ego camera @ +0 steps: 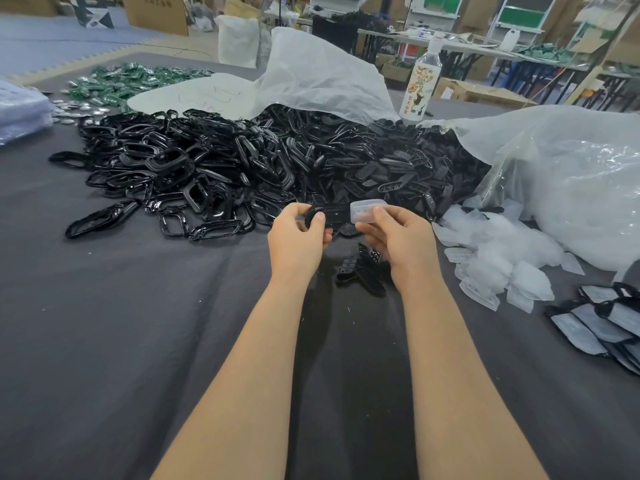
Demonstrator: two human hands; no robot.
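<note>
2 hands point(298, 237) point(398, 237) hold 1 black shell point(330, 216), 1 clear pad point(367, 211).

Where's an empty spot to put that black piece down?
Bare grey cloth lies left of the left hand, below the black frame pile, and between the forearms. Crowded: right of the right hand, with clear pads and bagged pieces.

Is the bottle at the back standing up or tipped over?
Upright: the bottle stands on its base, white cap at the top.

Both forearms are bare to the wrists; left grip point(297, 237) and right grip point(398, 239) bare-fingered; nails seemingly trimmed short.
</note>
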